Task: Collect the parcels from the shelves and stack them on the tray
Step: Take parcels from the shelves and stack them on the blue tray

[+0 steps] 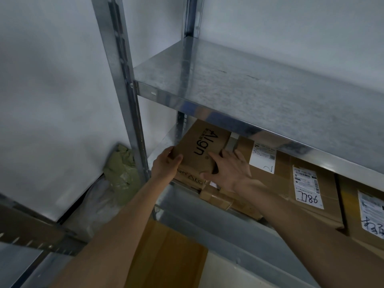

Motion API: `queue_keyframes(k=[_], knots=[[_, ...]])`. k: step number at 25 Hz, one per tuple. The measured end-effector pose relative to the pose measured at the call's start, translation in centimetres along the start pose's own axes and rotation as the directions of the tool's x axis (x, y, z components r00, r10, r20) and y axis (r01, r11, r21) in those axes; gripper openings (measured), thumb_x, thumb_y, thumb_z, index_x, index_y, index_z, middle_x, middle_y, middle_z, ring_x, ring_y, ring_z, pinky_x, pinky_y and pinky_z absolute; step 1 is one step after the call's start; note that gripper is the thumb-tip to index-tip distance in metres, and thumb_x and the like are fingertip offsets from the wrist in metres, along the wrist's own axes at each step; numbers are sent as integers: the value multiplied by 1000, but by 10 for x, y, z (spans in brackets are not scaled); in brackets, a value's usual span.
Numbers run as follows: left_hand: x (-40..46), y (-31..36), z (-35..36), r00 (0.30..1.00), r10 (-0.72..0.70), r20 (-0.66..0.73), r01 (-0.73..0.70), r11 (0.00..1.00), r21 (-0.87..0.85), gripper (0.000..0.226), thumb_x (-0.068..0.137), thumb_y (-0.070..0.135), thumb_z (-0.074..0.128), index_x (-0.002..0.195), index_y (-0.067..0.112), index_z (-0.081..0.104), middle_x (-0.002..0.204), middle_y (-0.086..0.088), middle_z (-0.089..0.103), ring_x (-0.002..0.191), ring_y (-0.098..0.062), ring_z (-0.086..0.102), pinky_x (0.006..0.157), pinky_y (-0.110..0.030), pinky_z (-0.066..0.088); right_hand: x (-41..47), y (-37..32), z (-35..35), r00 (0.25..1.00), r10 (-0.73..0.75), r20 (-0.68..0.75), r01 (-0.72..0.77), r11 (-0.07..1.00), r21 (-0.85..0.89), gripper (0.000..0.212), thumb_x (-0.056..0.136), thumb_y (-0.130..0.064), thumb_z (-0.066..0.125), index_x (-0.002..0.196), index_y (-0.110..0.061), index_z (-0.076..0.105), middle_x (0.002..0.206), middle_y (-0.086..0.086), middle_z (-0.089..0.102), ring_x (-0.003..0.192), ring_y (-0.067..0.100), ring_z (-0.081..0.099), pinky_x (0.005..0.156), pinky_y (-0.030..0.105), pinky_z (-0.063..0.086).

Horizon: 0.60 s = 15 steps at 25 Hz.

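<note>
A brown cardboard parcel printed "Align" [200,147] lies at the left end of the middle shelf, on top of other boxes. My left hand [166,163] grips its near left corner, thumb on top. My right hand [230,168] holds its near right side, with the fingers spread on the top and the thumb curled round the front edge. More brown parcels with white labels [307,183] fill the same shelf to the right. No tray is in view.
The bare metal upper shelf [270,88] juts out just above the parcel. The shelf's steel upright [124,84] stands left of my hands. A green padded bag [122,169] lies on the floor by the wall. Another brown box [166,256] sits below.
</note>
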<state>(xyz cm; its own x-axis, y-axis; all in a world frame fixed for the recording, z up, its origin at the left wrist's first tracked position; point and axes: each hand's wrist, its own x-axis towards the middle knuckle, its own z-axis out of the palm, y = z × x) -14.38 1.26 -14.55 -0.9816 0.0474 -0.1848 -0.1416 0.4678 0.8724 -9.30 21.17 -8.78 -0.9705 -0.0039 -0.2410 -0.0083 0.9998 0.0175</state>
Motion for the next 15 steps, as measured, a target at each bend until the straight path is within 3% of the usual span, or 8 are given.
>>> queue_keyframes(k=[4,7,10,13,15], knots=[[0,-10,-7,1000,-17,16,17,999,-41,58,93,46,60,145,27,43,131,1,60,117,-23,58,102,-48,49,7,-13,1,999,-14,32,13,999,40,86,84,-83,38,155,-36,23,137,8,57,133,25,44,119,39,14],[0,-11,-12,997,-4,71,6,1000,-30,63,95,41,59,150,25,34,131,4,59,117,-18,59,103,-44,48,9,-22,1,999,-15,28,12,996,83,84,86,-79,42,154,-34,23,138,11,56,136,27,42,120,38,13],[3,-12,-17,993,33,110,-25,997,-77,50,95,24,60,142,22,44,112,10,61,100,-7,62,85,-27,54,15,-28,6,999,-31,13,29,992,124,84,85,-78,46,152,-34,24,142,11,52,135,29,43,119,39,16],[2,-16,-22,992,35,118,-22,993,-114,53,92,27,65,140,27,43,124,9,56,111,-12,59,77,-16,47,23,-32,14,999,-20,30,12,971,237,86,83,-73,56,152,-35,21,149,12,43,135,31,40,115,42,30],[-2,-19,-24,989,56,140,-41,994,-106,63,91,32,68,146,28,38,128,13,53,116,-11,56,86,-19,48,25,-34,19,999,-21,36,7,937,348,87,85,-63,63,153,-37,15,153,11,34,132,32,44,108,44,42]])
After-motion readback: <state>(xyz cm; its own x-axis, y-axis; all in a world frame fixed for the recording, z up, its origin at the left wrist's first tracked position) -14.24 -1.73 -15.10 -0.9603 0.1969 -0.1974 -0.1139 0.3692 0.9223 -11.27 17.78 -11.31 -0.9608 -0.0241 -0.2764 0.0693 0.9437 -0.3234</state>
